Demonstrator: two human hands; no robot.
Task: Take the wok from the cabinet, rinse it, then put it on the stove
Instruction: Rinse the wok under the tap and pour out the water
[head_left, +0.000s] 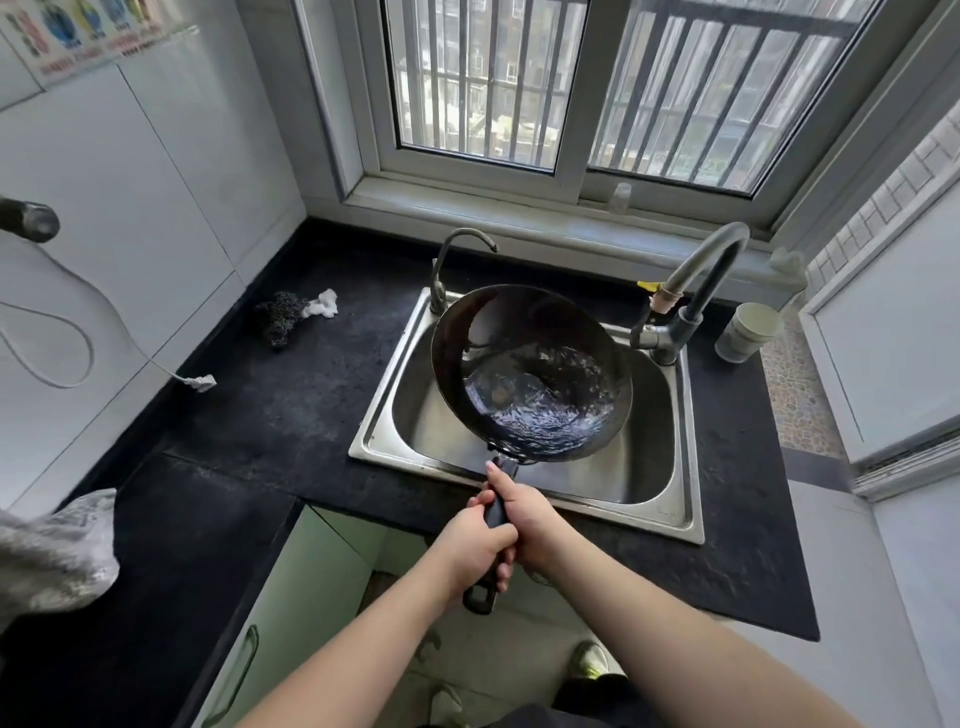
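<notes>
Black and glossy, the wok (530, 374) is held tilted above the steel sink (644, 467), water pooled in its lower bowl, the upper wall dry and matte. Both the left hand (475, 545) and the right hand (524, 514) grip its long dark handle, fingers wrapped round it.

Both forearms bare, reaching forward from the bottom edge and converging at centre. Left hand (475, 545) nearer the body, back of hand up, fingers (503, 569) curled under and round a dark handle (494, 512). Right hand (522, 506) just ahead of it, touching the left, wrapped round the same handle, thumb lying straight along the top and pointing forward. Wrists roughly level, elbows out of view.
</notes>
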